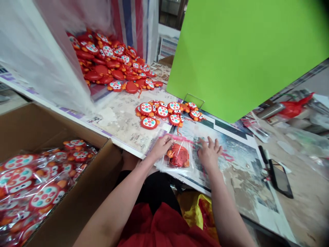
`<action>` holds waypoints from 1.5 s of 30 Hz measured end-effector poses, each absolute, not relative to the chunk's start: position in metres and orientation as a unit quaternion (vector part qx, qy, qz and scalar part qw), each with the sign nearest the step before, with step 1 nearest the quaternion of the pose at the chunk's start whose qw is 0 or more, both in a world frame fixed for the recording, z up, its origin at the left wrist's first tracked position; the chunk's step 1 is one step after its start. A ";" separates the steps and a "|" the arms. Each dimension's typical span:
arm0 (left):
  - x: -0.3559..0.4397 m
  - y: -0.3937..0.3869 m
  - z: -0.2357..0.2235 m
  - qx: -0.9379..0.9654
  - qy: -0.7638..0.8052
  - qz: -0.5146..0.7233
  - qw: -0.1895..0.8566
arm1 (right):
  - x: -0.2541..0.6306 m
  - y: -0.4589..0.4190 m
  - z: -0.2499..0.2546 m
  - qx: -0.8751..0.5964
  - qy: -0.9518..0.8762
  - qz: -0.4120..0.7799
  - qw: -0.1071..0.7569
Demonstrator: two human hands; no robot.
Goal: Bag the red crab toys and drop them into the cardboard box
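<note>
A clear zip bag (190,166) with a pink strip along its top edge lies flat at the table's front edge. Inside it a red and orange toy (179,155) rests with its plain red side up. My left hand (161,146) pinches the bag's upper left corner between thumb and fingers. To the right of the bag, my right hand (209,152) hovers over or rests on the table with its fingers spread, holding nothing that I can see. Just beyond the bag lies a small group of red crab-like toys (162,111) with coloured buttons.
A heap of the same toys (108,68) spills from a large striped bag (133,27). On the left a cardboard box (102,151) holds bagged toys. A green board (239,51) stands at the back right. A phone (280,178) lies on the right.
</note>
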State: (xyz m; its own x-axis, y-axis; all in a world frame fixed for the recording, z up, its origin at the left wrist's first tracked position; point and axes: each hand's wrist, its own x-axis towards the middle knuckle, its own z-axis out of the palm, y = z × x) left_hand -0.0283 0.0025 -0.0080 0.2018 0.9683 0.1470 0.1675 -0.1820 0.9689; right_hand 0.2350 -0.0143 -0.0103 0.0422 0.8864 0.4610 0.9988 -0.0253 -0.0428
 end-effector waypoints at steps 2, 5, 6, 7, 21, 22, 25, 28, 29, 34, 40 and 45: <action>-0.028 0.004 -0.011 0.629 0.449 0.443 0.455 | 0.241 -0.013 -0.013 -0.722 -0.636 -0.162 0.218; -0.028 0.005 -0.013 0.624 0.448 0.443 0.462 | 0.261 -0.014 -0.012 -0.746 -0.554 -0.190 0.317; -0.028 0.006 -0.013 0.620 0.450 0.444 0.464 | 0.266 -0.015 -0.010 -0.747 -0.537 -0.196 0.339; -0.028 0.006 -0.013 0.617 0.452 0.446 0.464 | 0.270 -0.016 -0.008 -0.744 -0.531 -0.197 0.355; -0.029 0.007 -0.015 0.610 0.423 0.463 0.484 | 0.200 -0.018 0.004 -0.579 -0.683 0.206 0.395; -0.029 0.006 -0.013 0.610 0.419 0.464 0.488 | 0.201 -0.018 0.003 -0.571 -0.664 0.245 0.416; -0.029 0.005 -0.012 0.600 0.400 0.461 0.516 | 0.208 -0.020 0.001 -0.565 -0.572 0.343 0.486; -0.029 0.006 -0.014 0.572 0.384 0.453 0.566 | 0.213 -0.022 -0.001 -0.552 -0.491 0.410 0.536; -0.029 0.006 -0.015 0.557 0.376 0.452 0.586 | 0.213 -0.023 -0.002 -0.546 -0.479 0.422 0.543; -0.029 0.007 -0.017 0.513 0.343 0.459 0.639 | 0.212 -0.023 -0.003 -0.543 -0.465 0.427 0.554; -0.034 0.007 -0.008 0.562 0.370 0.476 0.566 | 0.211 -0.023 -0.004 -0.544 -0.479 0.408 0.556; -0.036 0.004 -0.005 0.596 0.383 0.474 0.523 | 0.209 -0.024 -0.003 -0.546 -0.527 0.383 0.526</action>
State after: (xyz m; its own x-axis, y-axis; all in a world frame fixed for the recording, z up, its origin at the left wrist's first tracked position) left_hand -0.0355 0.0038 -0.0048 0.2573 0.9521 0.1653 -0.0396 -0.1605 0.9862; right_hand 0.2089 -0.0238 -0.0034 0.1505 0.9791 0.1369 0.1724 0.1103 -0.9788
